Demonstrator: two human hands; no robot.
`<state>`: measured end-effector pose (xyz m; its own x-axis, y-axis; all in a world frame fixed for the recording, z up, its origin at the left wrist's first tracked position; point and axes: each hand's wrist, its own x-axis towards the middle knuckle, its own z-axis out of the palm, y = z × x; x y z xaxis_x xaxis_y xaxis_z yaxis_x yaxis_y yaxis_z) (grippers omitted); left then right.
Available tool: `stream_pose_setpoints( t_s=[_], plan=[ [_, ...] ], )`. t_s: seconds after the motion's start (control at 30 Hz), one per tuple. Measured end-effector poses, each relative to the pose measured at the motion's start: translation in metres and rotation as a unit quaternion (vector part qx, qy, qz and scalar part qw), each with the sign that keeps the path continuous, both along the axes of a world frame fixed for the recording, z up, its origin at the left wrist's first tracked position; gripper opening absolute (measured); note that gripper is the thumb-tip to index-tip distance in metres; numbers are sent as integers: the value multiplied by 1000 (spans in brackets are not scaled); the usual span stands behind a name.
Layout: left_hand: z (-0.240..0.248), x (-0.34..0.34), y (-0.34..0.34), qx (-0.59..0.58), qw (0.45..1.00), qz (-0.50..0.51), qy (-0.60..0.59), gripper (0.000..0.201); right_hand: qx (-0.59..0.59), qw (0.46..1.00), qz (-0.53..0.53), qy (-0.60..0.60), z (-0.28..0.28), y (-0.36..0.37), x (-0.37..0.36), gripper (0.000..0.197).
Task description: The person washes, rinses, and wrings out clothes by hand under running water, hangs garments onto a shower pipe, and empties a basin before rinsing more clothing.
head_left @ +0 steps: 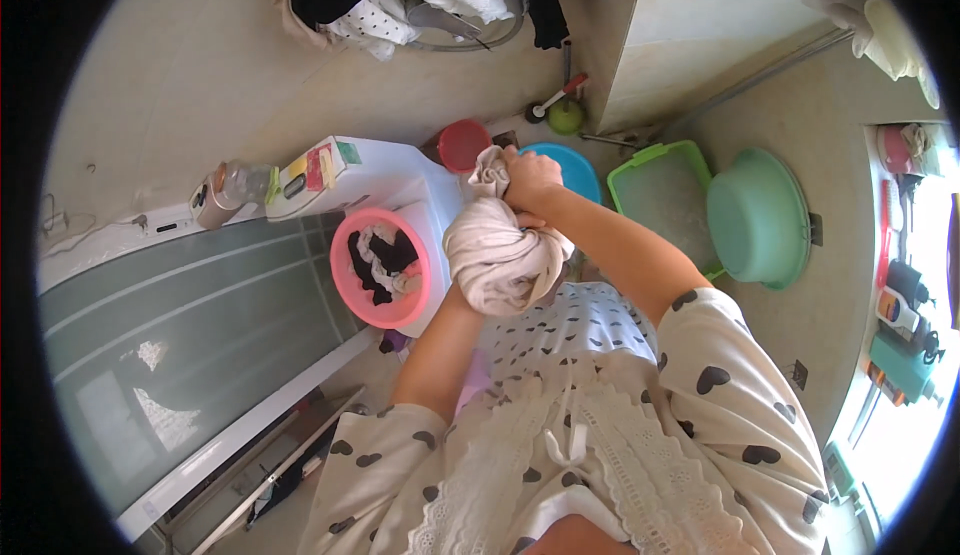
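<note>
A twisted bundle of beige cloth (pixel 500 255) hangs in front of my body, its folds wound into a thick coil. My right hand (pixel 533 177) is closed around its narrow far end, where a gathered tip sticks out to the left. My left forearm runs up under the coil, and the cloth covers most of my left hand (pixel 528 220); only a bit of finger seems to show below the right hand. What kind of garment or linen the cloth is, I cannot tell. Behind my right hand lies a blue basin (pixel 565 163).
To the left, a pink basin (pixel 345 300) holding black and pale clothes rests on a white appliance (pixel 440 225). A red bucket (pixel 463 145) stands beyond. On the right are a green-rimmed basket (pixel 655 190) and a mint-green basin (pixel 755 220). Clothes (pixel 400 5) hang at the top.
</note>
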<state>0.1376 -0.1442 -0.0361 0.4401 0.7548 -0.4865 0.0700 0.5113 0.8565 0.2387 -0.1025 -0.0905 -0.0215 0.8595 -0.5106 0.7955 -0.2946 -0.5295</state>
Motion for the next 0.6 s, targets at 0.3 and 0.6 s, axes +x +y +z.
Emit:
stream_pose_setpoints(
  t_s=[0.3,0.6],
  plan=[
    [12,-20,10,-243,923,163,-251,38,27,976,-173,132,21,-5,-31,86],
    [9,-25,24,-260,920,160,-247,38,-23,677,-277,681,96,4,3,79]
  ],
)
